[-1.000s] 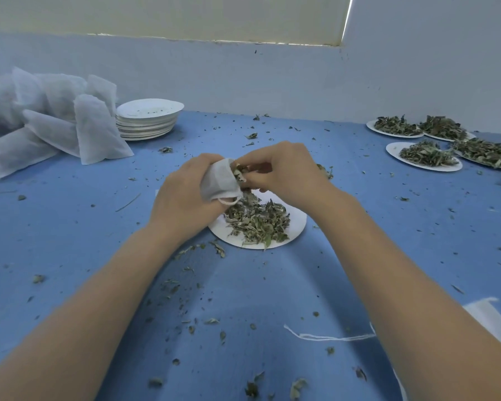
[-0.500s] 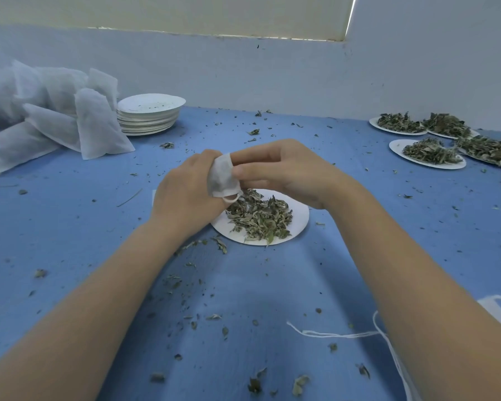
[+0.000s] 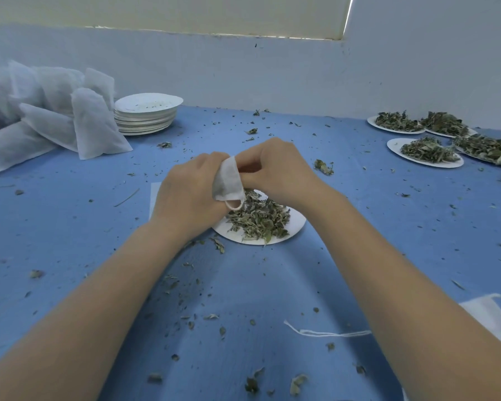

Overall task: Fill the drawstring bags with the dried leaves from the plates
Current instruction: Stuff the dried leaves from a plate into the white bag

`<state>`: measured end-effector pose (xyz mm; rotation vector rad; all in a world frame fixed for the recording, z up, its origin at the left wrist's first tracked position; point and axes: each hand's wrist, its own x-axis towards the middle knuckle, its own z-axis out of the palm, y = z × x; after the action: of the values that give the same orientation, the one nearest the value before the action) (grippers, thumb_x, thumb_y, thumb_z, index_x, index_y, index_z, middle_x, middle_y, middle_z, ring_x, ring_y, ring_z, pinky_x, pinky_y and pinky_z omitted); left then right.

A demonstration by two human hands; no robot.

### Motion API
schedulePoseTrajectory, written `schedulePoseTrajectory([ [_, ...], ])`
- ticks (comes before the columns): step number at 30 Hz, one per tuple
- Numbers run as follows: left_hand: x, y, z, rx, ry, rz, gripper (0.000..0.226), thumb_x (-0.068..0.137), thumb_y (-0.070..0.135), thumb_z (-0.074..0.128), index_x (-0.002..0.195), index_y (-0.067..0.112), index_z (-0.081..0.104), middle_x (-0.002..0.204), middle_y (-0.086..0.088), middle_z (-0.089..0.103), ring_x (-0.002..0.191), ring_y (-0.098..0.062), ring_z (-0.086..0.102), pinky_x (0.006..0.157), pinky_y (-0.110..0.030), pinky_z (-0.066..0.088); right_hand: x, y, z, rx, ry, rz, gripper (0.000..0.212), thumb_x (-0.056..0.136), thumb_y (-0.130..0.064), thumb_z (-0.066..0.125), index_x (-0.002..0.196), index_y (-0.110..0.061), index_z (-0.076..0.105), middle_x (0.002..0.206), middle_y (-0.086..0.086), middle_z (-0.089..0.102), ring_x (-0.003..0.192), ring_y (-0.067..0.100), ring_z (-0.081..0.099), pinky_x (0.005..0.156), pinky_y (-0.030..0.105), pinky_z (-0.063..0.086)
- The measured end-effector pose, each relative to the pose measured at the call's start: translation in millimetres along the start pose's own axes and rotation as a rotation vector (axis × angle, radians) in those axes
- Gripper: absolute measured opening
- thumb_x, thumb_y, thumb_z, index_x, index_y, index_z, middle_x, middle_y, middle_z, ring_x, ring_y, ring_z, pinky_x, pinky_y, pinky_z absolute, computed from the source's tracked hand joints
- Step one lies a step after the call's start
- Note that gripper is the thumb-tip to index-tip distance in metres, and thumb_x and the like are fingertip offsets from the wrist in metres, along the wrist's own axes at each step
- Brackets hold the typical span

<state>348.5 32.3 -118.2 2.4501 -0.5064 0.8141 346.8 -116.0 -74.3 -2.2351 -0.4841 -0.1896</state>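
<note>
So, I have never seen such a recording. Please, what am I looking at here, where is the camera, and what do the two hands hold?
There is no machine here: a person works with bare hands, and the one camera sits on the person's head, looking forward and down. So both arms reach in from the bottom of the picture.

The left hand holds a small white drawstring bag in its grip. The right hand is at the bag's opening with curled fingers; what they pinch is hidden.

Under the hands, on the blue table, lies a white plate of dried leaves. Far left: filled bags and stacked empty plates. Far right: more plates of leaves. Leaf crumbs lie scattered.
</note>
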Motion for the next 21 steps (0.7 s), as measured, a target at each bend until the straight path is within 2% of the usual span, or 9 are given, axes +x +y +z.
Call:
schedulePoseTrajectory([
  [4, 0.7, -0.9, 0.5, 0.002, -0.026, -0.010, 0.048, 0.073, 0.031, 0.070, 0.114, 0.009, 0.057, 0.100, -0.008, 0.063, 0.085, -0.030, 0.057, 0.068, -0.028, 0.032, -1.1, -5.1, -1.4, -0.038, -0.077, -0.019, 0.013, 0.084, -0.015, 0.065, 0.088, -0.020, 0.076, 0.080, 0.009, 0.072, 0.065, 0.009, 0.057, 0.063, 0.019, 0.046],
  [6, 2.3, -3.7, 1.0, 0.004, -0.049, -0.036, 0.051, 0.073, 0.033, 0.072, 0.117, 0.015, 0.054, 0.103, -0.005, 0.062, 0.088, -0.028, 0.057, 0.069, -0.029, 0.036, -3.5, -6.3, -9.4, 0.024, -0.141, -0.018, 0.013, 0.082, -0.016, 0.068, 0.091, -0.021, 0.076, 0.086, 0.008, 0.072, 0.076, 0.012, 0.062, 0.076, 0.026, 0.050],
  [8, 3.5, -3.9, 1.6, 0.024, -0.072, -0.046, 0.053, 0.072, 0.041, 0.066, 0.117, 0.017, 0.052, 0.104, -0.003, 0.061, 0.088, -0.029, 0.057, 0.069, -0.031, 0.040, -5.0, -4.8, -16.6, 0.110, -0.140, -0.005, 0.017, 0.077, -0.013, 0.074, 0.092, -0.021, 0.076, 0.086, -0.001, 0.074, 0.084, 0.008, 0.068, 0.080, 0.021, 0.051],
  [11, 4.1, -0.1, 2.9, 0.024, -0.077, -0.064, 0.045, 0.072, 0.046, 0.061, 0.107, 0.019, 0.053, 0.094, 0.000, 0.060, 0.082, -0.028, 0.057, 0.067, -0.034, 0.043, -3.5, -3.4, -13.7, 0.126, -0.024, 0.018, 0.018, 0.073, -0.010, 0.077, 0.089, -0.019, 0.076, 0.082, -0.006, 0.074, 0.079, 0.002, 0.068, 0.075, 0.016, 0.053],
  [13, 4.0, 0.8, 3.2, -0.038, -0.035, -0.090, 0.037, 0.073, 0.037, 0.065, 0.103, 0.019, 0.055, 0.086, 0.006, 0.055, 0.078, -0.025, 0.055, 0.065, -0.032, 0.040, -1.9, -5.8, -3.8, 0.100, 0.044, 0.024, 0.015, 0.072, -0.009, 0.076, 0.085, -0.018, 0.077, 0.078, -0.003, 0.073, 0.073, 0.004, 0.066, 0.070, 0.018, 0.053],
  [15, 3.5, 0.5, 1.7, -0.094, 0.032, -0.078, 0.038, 0.072, 0.029, 0.066, 0.106, 0.015, 0.059, 0.086, 0.004, 0.057, 0.078, -0.025, 0.055, 0.065, -0.029, 0.036, -0.5, -9.7, 6.4, 0.012, 0.063, 0.013, 0.011, 0.071, -0.008, 0.074, 0.074, -0.018, 0.075, 0.065, -0.002, 0.068, 0.058, 0.001, 0.055, 0.056, 0.016, 0.046],
  [18, 2.1, 2.6, -1.3, -0.056, 0.049, 0.041, 0.045, 0.062, 0.022, 0.059, 0.104, 0.008, 0.063, 0.090, -0.007, 0.065, 0.078, -0.031, 0.059, 0.070, -0.028, 0.036, 0.7, -13.6, 13.6, -0.151, -0.050, -0.018, 0.034, 0.076, -0.007, 0.065, 0.053, -0.031, 0.058, 0.053, -0.006, 0.051, 0.048, 0.006, 0.041, 0.045, 0.013, 0.032],
  [20, 1.2, 2.8, -0.5, -0.030, 0.034, 0.094, 0.043, 0.061, 0.019, 0.062, 0.102, 0.005, 0.064, 0.090, -0.010, 0.066, 0.076, -0.033, 0.061, 0.069, -0.028, 0.036, -1.1, -14.7, 10.4, -0.199, -0.161, -0.021, 0.038, 0.082, -0.005, 0.057, 0.054, -0.031, 0.054, 0.053, -0.009, 0.046, 0.046, 0.005, 0.039, 0.045, 0.012, 0.032],
  [21, 1.3, 1.8, 0.4, -0.022, 0.018, 0.081, 0.043, 0.064, 0.021, 0.067, 0.104, 0.007, 0.063, 0.092, -0.008, 0.066, 0.078, -0.033, 0.061, 0.069, -0.027, 0.035, -2.4, -14.4, 7.1, -0.175, -0.205, -0.017, 0.033, 0.084, -0.004, 0.053, 0.058, -0.024, 0.058, 0.055, -0.007, 0.046, 0.043, 0.004, 0.039, 0.044, 0.011, 0.031],
])
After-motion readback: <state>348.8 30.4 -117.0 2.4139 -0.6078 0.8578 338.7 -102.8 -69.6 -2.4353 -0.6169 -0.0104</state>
